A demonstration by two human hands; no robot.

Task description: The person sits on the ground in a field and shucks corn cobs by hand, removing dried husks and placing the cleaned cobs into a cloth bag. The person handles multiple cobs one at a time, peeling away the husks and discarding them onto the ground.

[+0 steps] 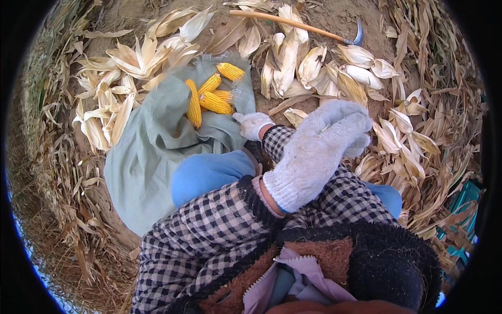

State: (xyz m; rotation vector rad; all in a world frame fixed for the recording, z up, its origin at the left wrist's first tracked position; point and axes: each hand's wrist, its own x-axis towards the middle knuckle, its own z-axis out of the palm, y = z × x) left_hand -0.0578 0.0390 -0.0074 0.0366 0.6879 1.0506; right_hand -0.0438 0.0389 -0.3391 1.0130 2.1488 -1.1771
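Observation:
My arms are crossed, both hands in white knit gloves. My left hand is raised on the right, its back toward the camera and its fingers bent; its palm side is hidden. Beneath it, my right hand reaches left to the edge of a grey-green cloth sack; whether it grips the fabric is not clear. Several husked yellow corn ears lie on the sack near its frayed mouth, just beyond my right fingertips. Unhusked corn ears are piled on the soil ahead of my left hand.
A sickle with a wooden handle and curved metal blade lies at the far side. Empty husks are heaped at the left. More ears in husk and dry stalks lie at the right, near a green plastic object.

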